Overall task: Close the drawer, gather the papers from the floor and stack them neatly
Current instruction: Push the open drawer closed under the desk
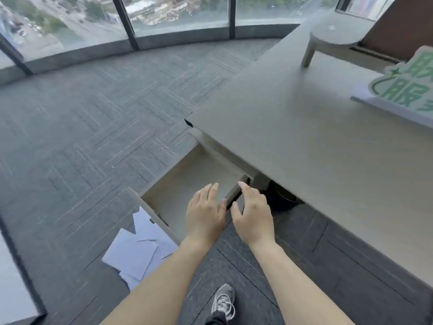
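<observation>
A beige drawer (187, 179) stands pulled far out from under the grey desk (293, 137), and it looks empty inside. My left hand (205, 214) and my right hand (251, 214) lie side by side on the drawer's near front edge (234, 192), fingers straight and pointing away from me. The thumbs sit on either side of that dark edge. Several white papers (138, 249) lie scattered and overlapping on the grey carpet, left of the drawer and below my left forearm.
A green-and-white sign (403, 90) stands on the desk at the right, with a small stool (335, 36) on the desk behind it. A dark bin (283, 200) sits under the desk. My shoe (223, 301) is on the carpet. Curved windows (93, 22) line the far side.
</observation>
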### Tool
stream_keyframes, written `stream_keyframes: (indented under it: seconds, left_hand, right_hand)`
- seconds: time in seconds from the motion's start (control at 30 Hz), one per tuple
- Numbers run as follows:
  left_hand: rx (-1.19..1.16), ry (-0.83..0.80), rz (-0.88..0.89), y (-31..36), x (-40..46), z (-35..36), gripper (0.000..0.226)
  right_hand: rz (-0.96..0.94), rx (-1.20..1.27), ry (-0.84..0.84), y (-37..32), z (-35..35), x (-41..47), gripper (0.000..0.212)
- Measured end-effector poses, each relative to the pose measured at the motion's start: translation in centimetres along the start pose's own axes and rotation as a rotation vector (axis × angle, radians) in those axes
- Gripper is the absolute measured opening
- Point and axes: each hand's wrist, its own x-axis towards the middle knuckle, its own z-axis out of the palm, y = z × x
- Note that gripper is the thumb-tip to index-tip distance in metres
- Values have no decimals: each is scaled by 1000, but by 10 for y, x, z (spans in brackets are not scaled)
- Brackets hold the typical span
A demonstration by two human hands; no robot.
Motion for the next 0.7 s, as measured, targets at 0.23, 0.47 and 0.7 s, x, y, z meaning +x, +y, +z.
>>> stream_keyframes:
  seconds: [0.23,0.47,0.7]
  left_hand:
    - [-133,-25,-322,-79,-31,13,56]
    - [-423,66,-746,-150,-59,19,31]
    - [-746,106,-1104,-204,-61,39,20]
  right_hand:
    - [131,197,-236,-31,78,-11,31]
    - [286,346,-500,-67,148,-25,22]
    - [669,619,-713,-79,205,-40,18]
